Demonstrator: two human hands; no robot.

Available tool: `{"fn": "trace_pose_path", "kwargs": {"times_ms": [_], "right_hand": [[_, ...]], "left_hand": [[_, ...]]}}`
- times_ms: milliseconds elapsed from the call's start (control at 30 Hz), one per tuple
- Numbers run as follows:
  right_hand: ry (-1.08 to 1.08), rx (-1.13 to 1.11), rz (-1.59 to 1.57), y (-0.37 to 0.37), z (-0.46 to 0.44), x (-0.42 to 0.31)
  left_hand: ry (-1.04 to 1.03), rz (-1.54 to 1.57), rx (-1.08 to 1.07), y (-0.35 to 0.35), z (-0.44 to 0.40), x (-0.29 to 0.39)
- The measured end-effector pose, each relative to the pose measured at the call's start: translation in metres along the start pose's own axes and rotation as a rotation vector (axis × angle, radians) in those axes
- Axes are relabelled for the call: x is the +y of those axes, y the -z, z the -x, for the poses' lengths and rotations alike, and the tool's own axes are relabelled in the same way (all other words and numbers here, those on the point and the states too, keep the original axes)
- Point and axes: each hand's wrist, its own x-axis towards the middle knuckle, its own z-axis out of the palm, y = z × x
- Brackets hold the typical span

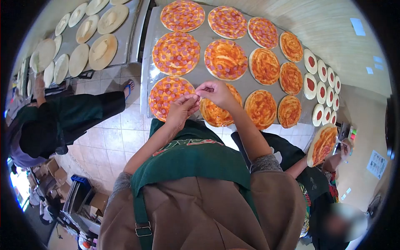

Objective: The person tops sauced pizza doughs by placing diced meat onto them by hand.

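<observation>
Meeting at the fingertips, the left hand [182, 109] and right hand [216, 93] are each drawn into a closed pinch; whether a scrap is held between them is too small to tell. Directly beneath the left hand lies a pizza thickly dotted with pink cubes [166, 95], and under the right hand and forearm a red-sauced pizza [218, 115], both partly covered from view. They lie at the near edge of a grey worktable [147, 73]. Just beyond the grip sit another cube-topped pizza [176, 53] and, beside it, a pizza with cubes mostly around its edge [225, 59]. Farther beyond, a back row holds three more cube-topped pizzas [227, 22]. Right of the grip are sauced bases [264, 66] in orange-red, and past them small dough rounds [321, 91] with red centres. Well right of the grip, a co-worker [318, 183] holds up a sauced round [322, 145]. Well left, across a gap of tiled floor [131, 116], a second table [121, 48] carries pale dough bases [80, 59], several with a lump on top; another person in a dark green apron [79, 110] has a hand [39, 88] near them.
</observation>
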Motion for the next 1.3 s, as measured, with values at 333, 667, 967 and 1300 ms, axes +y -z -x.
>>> {"fn": "trace_pose_path", "kwargs": {"times_ms": [333,667,967,1300], "right_hand": [[-0.008,0.642,0.247,0.169,-0.034,0.084],[-0.181,0.871,0.8,0.163,-0.052,0.07],[0.181,0.399,0.457,0.043,-0.022,0.005],[0.309,0.256,0.732,-0.033,0.008,-0.022]], "left_hand": [[0.057,0.157,0.028,0.003,-0.001,0.005],[0.038,0.163,-0.022,0.008,0.001,0.009],[-0.023,0.31,-0.094,-0.006,0.002,0.023],[-0.066,0.162,-0.091,-0.016,0.002,0.024]]}}
